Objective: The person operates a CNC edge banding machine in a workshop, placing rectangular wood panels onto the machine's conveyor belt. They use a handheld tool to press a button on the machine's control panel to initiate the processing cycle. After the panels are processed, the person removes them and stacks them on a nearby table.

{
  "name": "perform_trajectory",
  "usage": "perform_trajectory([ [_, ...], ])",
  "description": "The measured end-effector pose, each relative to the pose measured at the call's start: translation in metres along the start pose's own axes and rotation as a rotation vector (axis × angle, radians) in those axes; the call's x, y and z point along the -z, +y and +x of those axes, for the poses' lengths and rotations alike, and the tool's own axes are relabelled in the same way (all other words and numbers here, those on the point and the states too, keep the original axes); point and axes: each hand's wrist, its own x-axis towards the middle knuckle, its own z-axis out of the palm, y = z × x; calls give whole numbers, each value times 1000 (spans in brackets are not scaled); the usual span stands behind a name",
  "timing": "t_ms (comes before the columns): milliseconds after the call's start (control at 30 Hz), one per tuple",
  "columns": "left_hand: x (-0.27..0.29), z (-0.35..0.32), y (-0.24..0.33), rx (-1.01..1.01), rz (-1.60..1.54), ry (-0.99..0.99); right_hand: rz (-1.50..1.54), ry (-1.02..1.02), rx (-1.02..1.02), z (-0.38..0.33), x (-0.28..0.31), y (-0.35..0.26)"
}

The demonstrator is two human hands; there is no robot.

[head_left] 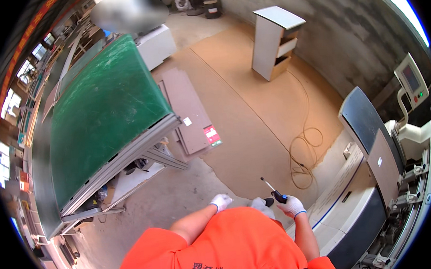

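My right hand [292, 206], in a white knit glove with a blue cuff, is closed round an air blow gun [278, 195]. The gun has a dark body with a blue part, and its thin metal nozzle points up and to the left. My left hand [222, 202], also gloved in white, hangs in front of my body beside the bare concrete. It appears to hold nothing, its fingers loosely apart. Between the hands one dark shoe [269, 201] shows below my orange shirt [239, 239].
A green belt conveyor [108, 100] on a metal frame stands left. Brown panels [188, 111] lie beside it. A yellow hose [303, 169] coils across the brown floor sheet [234, 119]. A white cabinet [269, 45] stands far ahead. A machine with a control panel [412, 80] is right.
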Motion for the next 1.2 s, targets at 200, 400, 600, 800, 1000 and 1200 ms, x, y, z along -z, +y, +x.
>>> perform_trajectory([
  [200,124,-51,-82,17,398,109,-87,-159,215,14,-105,-96],
  [400,244,-98,-182,298,342,365,-285,-300,209,-6,-134,-151],
  [600,261,-124,-236,351,288,429,-252,-290,158,6,-162,-147],
  [800,184,-107,-221,311,345,190,-6,-330,139,-16,-180,-175],
  [1000,177,-61,-220,168,338,79,-12,-322,135,-9,-194,-164],
  [1200,233,-72,-187,150,367,240,119,-252,149,28,-222,-83],
])
